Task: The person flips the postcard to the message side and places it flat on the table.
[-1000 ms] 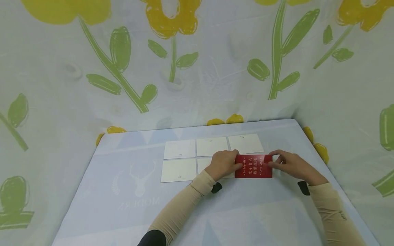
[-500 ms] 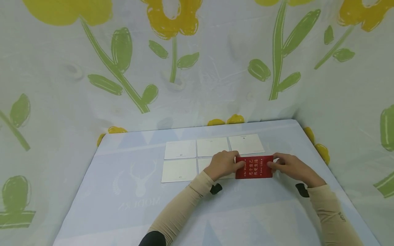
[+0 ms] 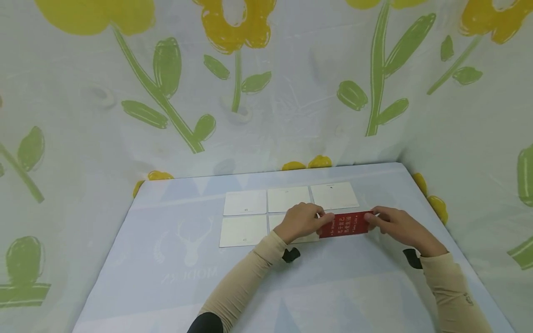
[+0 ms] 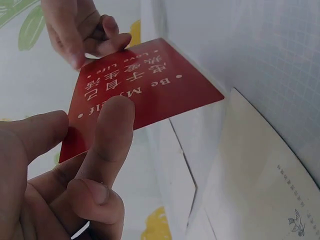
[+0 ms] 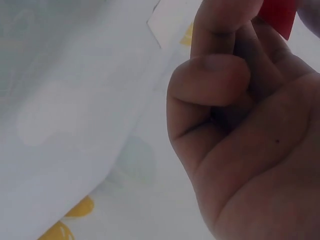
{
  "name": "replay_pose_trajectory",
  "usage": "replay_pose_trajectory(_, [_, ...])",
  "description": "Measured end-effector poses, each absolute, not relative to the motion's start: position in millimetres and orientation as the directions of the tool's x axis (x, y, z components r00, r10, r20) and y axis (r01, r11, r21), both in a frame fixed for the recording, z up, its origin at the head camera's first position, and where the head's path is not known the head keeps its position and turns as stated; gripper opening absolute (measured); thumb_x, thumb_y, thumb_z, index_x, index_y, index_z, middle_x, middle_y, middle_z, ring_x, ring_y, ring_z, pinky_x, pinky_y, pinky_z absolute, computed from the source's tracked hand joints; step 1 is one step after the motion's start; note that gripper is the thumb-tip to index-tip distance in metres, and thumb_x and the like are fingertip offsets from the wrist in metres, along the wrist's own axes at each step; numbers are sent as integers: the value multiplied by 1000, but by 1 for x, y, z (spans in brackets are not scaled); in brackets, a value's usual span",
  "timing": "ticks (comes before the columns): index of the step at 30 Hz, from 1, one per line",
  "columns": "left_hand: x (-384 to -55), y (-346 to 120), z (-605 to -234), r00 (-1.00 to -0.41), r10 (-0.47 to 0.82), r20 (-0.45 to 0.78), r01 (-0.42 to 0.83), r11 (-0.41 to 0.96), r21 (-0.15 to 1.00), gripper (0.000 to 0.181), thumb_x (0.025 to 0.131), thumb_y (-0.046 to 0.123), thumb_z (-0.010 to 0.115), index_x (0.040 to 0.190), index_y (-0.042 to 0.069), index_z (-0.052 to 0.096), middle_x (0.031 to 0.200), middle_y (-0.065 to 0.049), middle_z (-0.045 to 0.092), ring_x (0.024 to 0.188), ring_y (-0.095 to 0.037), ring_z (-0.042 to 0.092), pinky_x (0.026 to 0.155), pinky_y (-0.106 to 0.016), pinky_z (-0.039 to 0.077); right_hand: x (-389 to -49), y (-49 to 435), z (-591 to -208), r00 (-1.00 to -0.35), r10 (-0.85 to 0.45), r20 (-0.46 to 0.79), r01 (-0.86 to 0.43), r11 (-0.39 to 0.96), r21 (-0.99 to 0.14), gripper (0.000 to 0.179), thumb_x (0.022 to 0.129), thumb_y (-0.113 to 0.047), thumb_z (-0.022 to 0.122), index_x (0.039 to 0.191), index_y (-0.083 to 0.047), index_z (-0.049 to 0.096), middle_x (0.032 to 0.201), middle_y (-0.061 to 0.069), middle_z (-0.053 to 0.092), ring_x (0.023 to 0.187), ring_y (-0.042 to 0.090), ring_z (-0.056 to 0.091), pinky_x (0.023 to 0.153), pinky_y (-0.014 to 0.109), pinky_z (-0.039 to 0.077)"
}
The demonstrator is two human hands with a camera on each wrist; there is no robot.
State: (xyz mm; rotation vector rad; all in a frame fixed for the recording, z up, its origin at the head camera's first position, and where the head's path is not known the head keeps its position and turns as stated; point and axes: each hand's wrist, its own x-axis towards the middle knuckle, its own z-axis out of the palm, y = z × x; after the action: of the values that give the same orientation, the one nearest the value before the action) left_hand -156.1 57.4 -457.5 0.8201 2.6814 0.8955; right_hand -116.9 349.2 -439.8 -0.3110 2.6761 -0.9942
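Note:
A red card (image 3: pixel 345 225) with white lettering is held by both hands, one at each end, close over the table beside the near row of white cards. My left hand (image 3: pixel 300 221) pinches its left end between thumb and fingers. At the other end, my right hand (image 3: pixel 399 227) pinches the card's right edge. The left wrist view shows the red card (image 4: pixel 145 87) tilted, its printed face showing. In the right wrist view only a corner of the red card (image 5: pixel 280 17) shows past the curled fingers of the right hand (image 5: pixel 250 130).
White cards lie in two rows on the pale table (image 3: pixel 166 296): a far row including the right-hand white card (image 3: pixel 335 196), and a near row including the left-hand white card (image 3: pixel 243 231), partly covered by my left hand. A flower-print cloth (image 3: pixel 291 115) hangs behind.
The red card has tipped, so its face looks narrower in the head view, and its right end now sits higher than its left. Both hands keep their hold on it.

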Motion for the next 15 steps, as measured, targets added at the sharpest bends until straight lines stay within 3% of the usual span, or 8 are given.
replay_pose_trajectory(8, [-154,54,-459,-838,546,1,445,683,579,46,101,59,49,100,21,76,64,17,60,61,-3,57,52,-23,44,-115,348,-435,-948,-294,-125,-143,742,-655,35,108,-39,47,115,-12,68,102,3,71,82,21,59,68,38,45])
replay_pose_trajectory(15, [-152,52,-458,-844,534,52,463,675,575,44,101,59,50,105,24,75,80,14,68,67,-1,58,54,-21,45,-114,349,-437,-954,-286,-90,-157,732,-663,37,108,-40,48,119,-11,67,111,8,70,87,22,60,72,39,46])
